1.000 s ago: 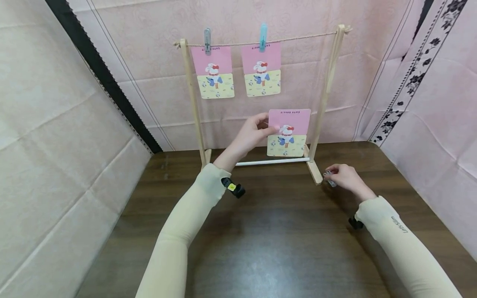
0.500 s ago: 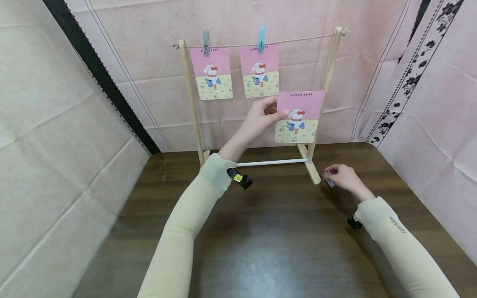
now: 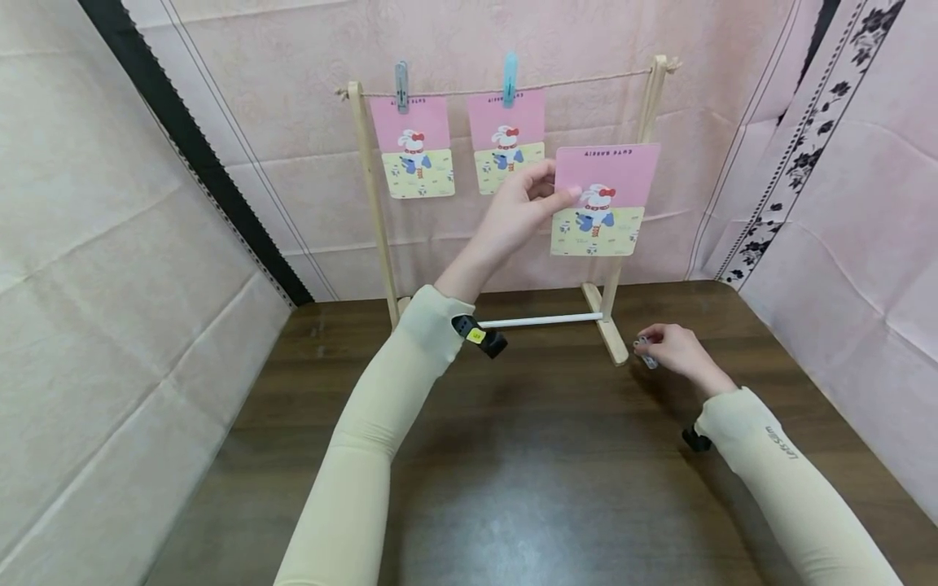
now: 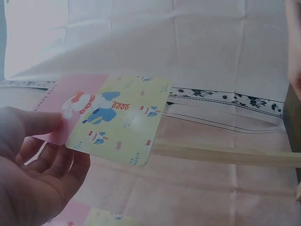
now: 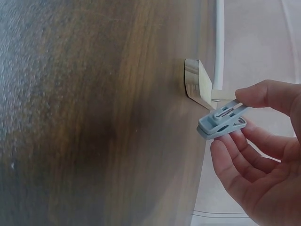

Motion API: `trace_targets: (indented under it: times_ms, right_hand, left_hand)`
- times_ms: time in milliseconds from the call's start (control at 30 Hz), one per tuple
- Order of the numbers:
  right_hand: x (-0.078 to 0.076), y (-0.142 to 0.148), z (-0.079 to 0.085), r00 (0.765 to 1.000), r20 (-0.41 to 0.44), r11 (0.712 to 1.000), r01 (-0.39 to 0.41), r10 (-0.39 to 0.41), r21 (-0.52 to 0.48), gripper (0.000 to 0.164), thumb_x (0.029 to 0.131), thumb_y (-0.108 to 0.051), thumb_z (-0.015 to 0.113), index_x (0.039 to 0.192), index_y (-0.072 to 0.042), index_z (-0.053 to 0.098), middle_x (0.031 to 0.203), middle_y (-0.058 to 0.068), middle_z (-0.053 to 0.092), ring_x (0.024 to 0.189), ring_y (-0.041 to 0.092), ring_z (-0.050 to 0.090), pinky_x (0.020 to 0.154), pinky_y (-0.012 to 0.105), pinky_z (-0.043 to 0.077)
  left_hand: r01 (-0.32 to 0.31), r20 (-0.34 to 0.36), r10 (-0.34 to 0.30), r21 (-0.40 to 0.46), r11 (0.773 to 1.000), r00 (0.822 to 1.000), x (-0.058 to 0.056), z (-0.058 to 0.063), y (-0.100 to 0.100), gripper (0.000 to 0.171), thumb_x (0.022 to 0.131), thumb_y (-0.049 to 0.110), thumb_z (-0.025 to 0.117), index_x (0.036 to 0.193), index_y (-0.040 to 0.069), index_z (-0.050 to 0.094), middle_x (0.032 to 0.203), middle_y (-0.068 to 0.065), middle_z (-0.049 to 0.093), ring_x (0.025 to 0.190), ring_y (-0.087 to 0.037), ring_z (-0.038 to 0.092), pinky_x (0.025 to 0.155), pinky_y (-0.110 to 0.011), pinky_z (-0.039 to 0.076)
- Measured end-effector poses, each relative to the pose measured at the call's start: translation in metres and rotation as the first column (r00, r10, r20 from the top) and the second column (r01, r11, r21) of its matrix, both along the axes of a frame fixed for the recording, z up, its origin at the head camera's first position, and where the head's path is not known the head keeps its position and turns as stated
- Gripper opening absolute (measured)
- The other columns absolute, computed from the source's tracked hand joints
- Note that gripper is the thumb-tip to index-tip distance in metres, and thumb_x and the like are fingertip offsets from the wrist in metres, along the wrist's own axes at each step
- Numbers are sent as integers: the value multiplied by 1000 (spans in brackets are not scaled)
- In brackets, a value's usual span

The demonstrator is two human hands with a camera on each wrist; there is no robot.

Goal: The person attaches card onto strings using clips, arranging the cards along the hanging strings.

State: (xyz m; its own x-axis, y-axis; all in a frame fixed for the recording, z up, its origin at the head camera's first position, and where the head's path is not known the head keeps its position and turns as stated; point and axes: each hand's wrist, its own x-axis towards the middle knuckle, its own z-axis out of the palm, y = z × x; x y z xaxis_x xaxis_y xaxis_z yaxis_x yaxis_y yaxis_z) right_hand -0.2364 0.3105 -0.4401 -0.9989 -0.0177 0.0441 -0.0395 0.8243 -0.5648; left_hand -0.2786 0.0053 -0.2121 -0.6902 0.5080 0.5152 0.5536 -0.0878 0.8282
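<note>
My left hand [image 3: 522,213] pinches a pink and yellow card [image 3: 615,175] by its left edge, thumb in front. The card hangs in the air before the rack's right post and below the cord [image 3: 586,79]. In the left wrist view the thumb presses the pink part of the card [image 4: 127,125]. Low at the right, beside the rack's foot, my right hand [image 3: 677,352] holds a grey-blue clothespin [image 5: 223,121] between thumb and fingers. Two matching cards, a left one [image 3: 414,155] and a middle one [image 3: 494,142], hang from the cord under a grey clothespin [image 3: 401,86] and a blue clothespin [image 3: 510,79].
The wooden rack has a left post [image 3: 371,195], a right foot [image 3: 607,330] and a white crossbar [image 3: 542,320] near the table [image 3: 513,456]. A pink cloth [image 3: 469,252] hangs right behind it, with cloth walls at both sides.
My left hand has raised the card and carried it to the right, from near the crossbar to in front of the right post. My right hand stays almost in place with the clothespin.
</note>
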Motion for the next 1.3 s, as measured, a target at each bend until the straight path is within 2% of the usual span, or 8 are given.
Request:
trace_targets:
  times_ms: [267,500,700,900,1133,1300]
  right_hand:
    - [3,3,3,1000,-5,1000,1,-1,-8,38,94,-23,68,118,7,66,102,19,69,88,28,62,71,34,48]
    - [4,8,3,1000,-12,1000,7,-7,-4,38,93,-23,68,117,7,67,101,19,69,86,27,63,70,34,48]
    - [4,14,-1,1000,-11,1000,15,-15,10,41,93,-25,67,120,7,67,103,18,70,91,29,64,73,37,49]
    - [7,14,2,1000,-1,1000,17,-17,-5,41,93,-24,67,120,7,66,105,19,69,92,29,63,74,37,49]
    - [7,13,3,1000,-5,1000,27,-27,-2,42,93,-24,67,121,7,66,106,20,69,92,30,64,75,39,49]
    - [3,9,-1,1000,7,1000,20,-20,-19,43,93,-24,66,122,8,65,108,21,68,95,30,64,78,40,51]
  left_hand:
    - [-26,-4,26,31,999,1000,-7,11,8,25,97,10,68,119,-1,66,107,-11,71,94,-20,67,84,-27,52]
    - [-89,53,85,60,994,995,-14,19,16,26,95,11,70,120,2,67,106,-8,70,96,-18,66,83,-26,53]
    - [-127,49,125,53,990,991,-20,23,26,23,95,10,72,116,2,68,103,-7,69,96,-16,65,83,-23,51]
    - [-150,77,144,76,986,987,-28,26,35,23,95,11,71,116,2,69,103,-6,69,97,-15,65,81,-24,53]
    - [-196,108,187,73,978,976,-39,29,40,25,95,12,72,118,4,69,102,-6,69,94,-14,64,77,-25,54]
    - [-250,131,242,44,967,961,-49,32,40,27,96,12,70,121,4,68,105,-6,68,95,-13,62,78,-23,53]
